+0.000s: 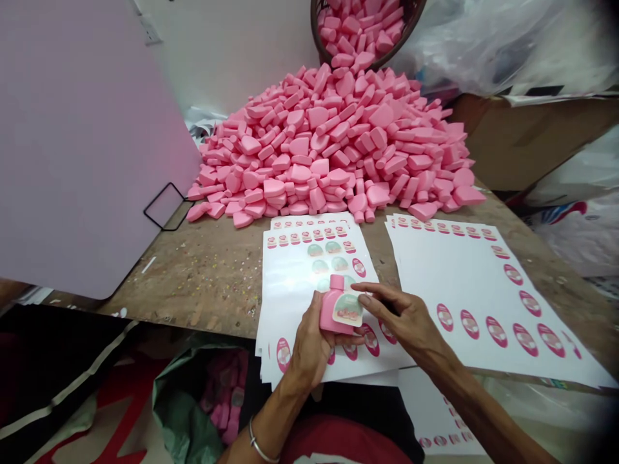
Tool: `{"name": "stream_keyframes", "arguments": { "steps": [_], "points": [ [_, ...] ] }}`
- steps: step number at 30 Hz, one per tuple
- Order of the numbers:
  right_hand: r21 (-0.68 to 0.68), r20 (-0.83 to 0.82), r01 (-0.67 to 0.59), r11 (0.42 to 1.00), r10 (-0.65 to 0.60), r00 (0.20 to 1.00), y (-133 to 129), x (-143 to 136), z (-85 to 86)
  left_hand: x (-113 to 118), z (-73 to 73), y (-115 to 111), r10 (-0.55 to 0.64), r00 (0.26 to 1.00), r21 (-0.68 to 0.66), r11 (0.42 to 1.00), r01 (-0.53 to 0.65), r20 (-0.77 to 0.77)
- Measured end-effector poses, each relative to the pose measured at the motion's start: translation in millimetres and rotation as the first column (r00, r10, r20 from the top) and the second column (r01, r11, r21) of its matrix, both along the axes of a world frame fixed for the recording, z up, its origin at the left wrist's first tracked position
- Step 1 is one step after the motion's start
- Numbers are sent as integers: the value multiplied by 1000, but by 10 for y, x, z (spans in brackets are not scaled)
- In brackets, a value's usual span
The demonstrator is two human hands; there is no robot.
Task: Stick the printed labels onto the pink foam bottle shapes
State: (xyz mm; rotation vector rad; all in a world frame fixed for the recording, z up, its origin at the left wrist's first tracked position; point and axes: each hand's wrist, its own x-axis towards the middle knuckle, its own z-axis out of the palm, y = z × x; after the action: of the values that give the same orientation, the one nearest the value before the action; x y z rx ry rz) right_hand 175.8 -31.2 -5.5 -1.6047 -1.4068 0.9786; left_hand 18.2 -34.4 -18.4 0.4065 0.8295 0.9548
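Observation:
My left hand (pixel 309 341) is wrapped around a small pink plastic bottle (pixel 329 309), held upright with its cap on top. A rounded sticker (pixel 347 310), pale green above and cream below, lies across the bottle's front and reaches past its right side. The thumb and forefinger of my right hand (pixel 396 312) pinch the sticker's upper right edge. Beneath both hands is a stack of sticker sheets (pixel 290 290) with green, pink and oval labels. Part of the bottle's lower left side is hidden by my left fingers.
A large heap of pink bottles (pixel 329 142) covers the back of the table (pixel 203 270), spilling from a brown basket (pixel 316 38). More sheets (pixel 445 264) lie at right. A pale panel (pixel 87 142) stands left; a green sack (pixel 178 399) with bottles sits below the edge.

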Motion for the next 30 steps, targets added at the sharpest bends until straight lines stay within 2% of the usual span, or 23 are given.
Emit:
{"name": "stream_keyframes", "arguments": {
  "steps": [6,15,22,24,26,28,30],
  "points": [
    [-10,-75,-36,999,35,997,26,-93,5,-23,56,4,-31,997,12,999,30,71],
    [-1,-54,-28,1000,28,998,28,-126,-3,-26,33,22,-37,995,35,999,34,88],
    [-4,-2,-29,1000,29,1000,26,-142,-9,-40,72,17,-52,997,51,997,49,52],
    [15,47,-35,999,34,998,18,-131,-5,-50,77,8,-73,997,100,992,71,10],
    [92,184,-23,996,6,983,6,-113,1,-65,75,-1,-87,995,157,983,93,-45],
    [209,353,18,978,-92,931,-2,-106,7,-80,72,-7,-88,993,189,977,102,-82],
    [258,396,46,965,-149,906,6,-135,-1,-89,73,-14,-95,990,208,971,115,-106]
  ]
}}
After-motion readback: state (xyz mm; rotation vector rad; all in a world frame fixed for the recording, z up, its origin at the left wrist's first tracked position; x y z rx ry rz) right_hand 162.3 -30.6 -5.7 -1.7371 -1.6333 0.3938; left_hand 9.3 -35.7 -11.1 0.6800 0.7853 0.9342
